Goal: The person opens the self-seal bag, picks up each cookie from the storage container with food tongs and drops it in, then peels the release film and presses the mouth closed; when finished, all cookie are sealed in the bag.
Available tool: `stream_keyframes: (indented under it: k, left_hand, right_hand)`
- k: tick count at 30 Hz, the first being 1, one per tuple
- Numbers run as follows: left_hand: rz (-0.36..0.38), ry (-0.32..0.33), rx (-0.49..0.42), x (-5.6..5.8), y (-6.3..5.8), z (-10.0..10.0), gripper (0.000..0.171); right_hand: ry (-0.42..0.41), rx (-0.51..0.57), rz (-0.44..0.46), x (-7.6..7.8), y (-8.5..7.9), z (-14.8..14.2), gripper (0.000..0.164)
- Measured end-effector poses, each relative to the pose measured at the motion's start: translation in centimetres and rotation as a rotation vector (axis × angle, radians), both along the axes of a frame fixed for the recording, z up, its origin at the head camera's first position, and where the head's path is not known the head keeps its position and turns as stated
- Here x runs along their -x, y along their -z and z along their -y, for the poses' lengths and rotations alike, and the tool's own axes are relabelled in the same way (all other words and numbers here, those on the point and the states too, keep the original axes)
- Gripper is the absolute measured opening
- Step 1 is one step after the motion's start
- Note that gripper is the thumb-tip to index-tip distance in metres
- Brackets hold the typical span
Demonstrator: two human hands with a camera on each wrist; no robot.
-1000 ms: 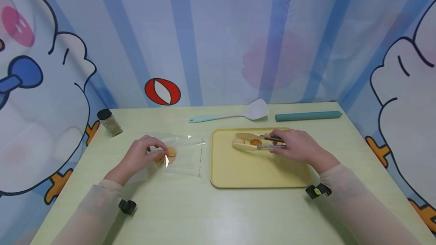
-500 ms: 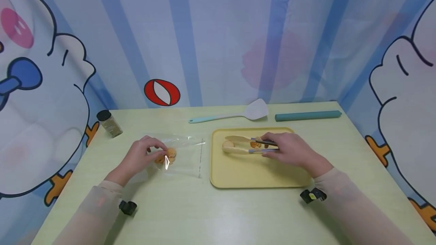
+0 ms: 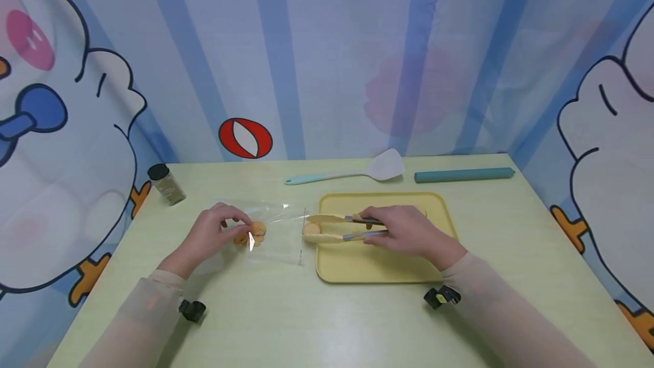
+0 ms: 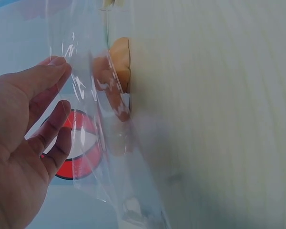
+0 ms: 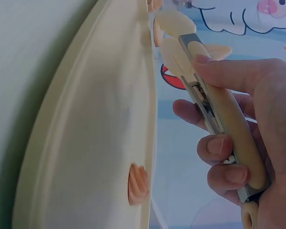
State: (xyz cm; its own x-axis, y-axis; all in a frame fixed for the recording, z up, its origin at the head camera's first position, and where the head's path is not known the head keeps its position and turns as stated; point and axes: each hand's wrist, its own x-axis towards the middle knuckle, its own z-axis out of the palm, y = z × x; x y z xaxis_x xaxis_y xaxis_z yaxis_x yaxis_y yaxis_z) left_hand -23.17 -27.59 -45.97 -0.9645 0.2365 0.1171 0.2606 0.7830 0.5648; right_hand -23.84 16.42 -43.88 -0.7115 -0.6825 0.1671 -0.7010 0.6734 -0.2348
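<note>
In the head view my left hand (image 3: 212, 234) pinches the upper film of a clear plastic bag (image 3: 281, 249) lying on the table. Inside the bag sit several round cookies (image 3: 258, 229), also visible through the film in the left wrist view as orange cookies (image 4: 120, 64). My right hand (image 3: 409, 229) grips tongs (image 3: 352, 236) with cream tips. Between those tips is a pale round cookie (image 3: 311, 229), near the bag's marked right edge. On the yellow tray (image 3: 378, 268) a swirled cookie (image 5: 138, 185) shows in the right wrist view; in the head view my right hand mostly hides that area.
A white spatula (image 3: 385, 165) with a light blue handle and a teal rolling pin (image 3: 464, 175) lie behind the tray. At the table's back left stands a black-capped jar (image 3: 167, 184). A printed curtain (image 3: 332, 72) rises behind the table.
My right hand has moved left with the tongs, carrying the pale cookie from above the tray to the bag's edge. My left hand has stayed in place on the bag.
</note>
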Motion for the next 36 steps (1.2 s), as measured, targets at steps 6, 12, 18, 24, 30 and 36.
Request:
stream_keyframes:
  k: [6, 12, 18, 24, 30, 36]
  left_hand:
    - [-0.01, 0.0, -0.002, 0.0, -0.3, 0.0, 0.011]
    - [-0.017, 0.008, -0.009, 0.1, -0.2, 0.0, 0.011]
    - [-0.025, 0.015, -0.016, 0.0, -0.2, 0.0, 0.01]
    - [-0.023, 0.009, -0.023, 0.0, -0.3, 0.0, 0.011]
    - [-0.044, 0.016, -0.026, 0.0, -0.2, 0.0, 0.011]
    - [-0.049, 0.012, -0.023, -0.1, -0.2, 0.0, 0.011]
  right_hand:
    - [-0.038, 0.009, 0.005, 0.6, 0.6, 2.5, 0.046]
    - [-0.067, -0.013, 0.006, 1.3, 1.1, 4.7, 0.046]
    - [-0.11, -0.015, -0.018, 1.8, 1.5, 6.6, 0.047]
    - [-0.127, -0.019, -0.058, 2.2, 1.6, 8.0, 0.047]
    - [-0.154, -0.009, -0.097, 2.7, 1.8, 8.8, 0.049]
    - [-0.174, 0.019, -0.106, 3.0, 2.2, 9.4, 0.049]
